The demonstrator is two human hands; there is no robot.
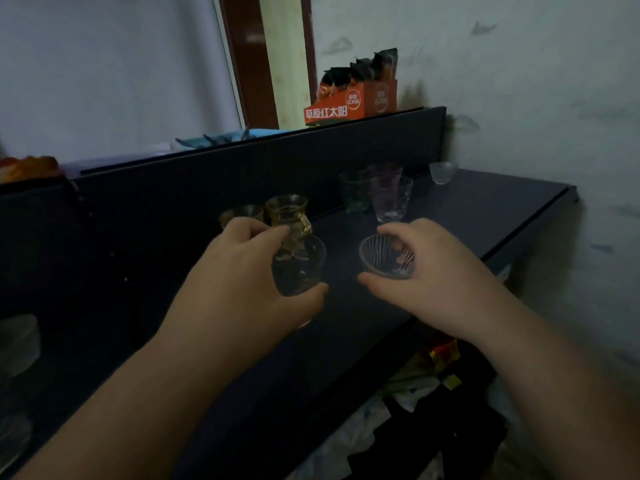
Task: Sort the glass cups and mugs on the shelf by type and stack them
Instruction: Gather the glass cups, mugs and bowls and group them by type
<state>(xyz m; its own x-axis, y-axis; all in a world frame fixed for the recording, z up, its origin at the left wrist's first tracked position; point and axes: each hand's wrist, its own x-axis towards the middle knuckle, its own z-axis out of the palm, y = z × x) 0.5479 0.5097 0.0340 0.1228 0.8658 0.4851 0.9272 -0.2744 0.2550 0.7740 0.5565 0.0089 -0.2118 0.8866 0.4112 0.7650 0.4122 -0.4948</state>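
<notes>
My left hand [242, 278] grips a clear glass cup [299, 268] above the dark shelf [467, 216]. Just behind it stands an amber waisted glass [287, 213], and another amber glass [242, 213] shows partly behind my fingers. My right hand [426, 271] holds a small ribbed glass bowl-cup [386, 256], tilted with its mouth toward me. Further back stand a green tumbler [356, 195] and a clear pinkish tumbler [391, 202], with a third tumbler behind them. A small clear cup [443, 172] sits alone at the shelf's far right corner.
An orange carton of sachets [353, 98] stands on the raised back ledge. The wall [554, 98] closes off the right side. Bags and packets [433, 375] lie below the shelf's front edge. Dim clear containers [17, 341] show at the far left.
</notes>
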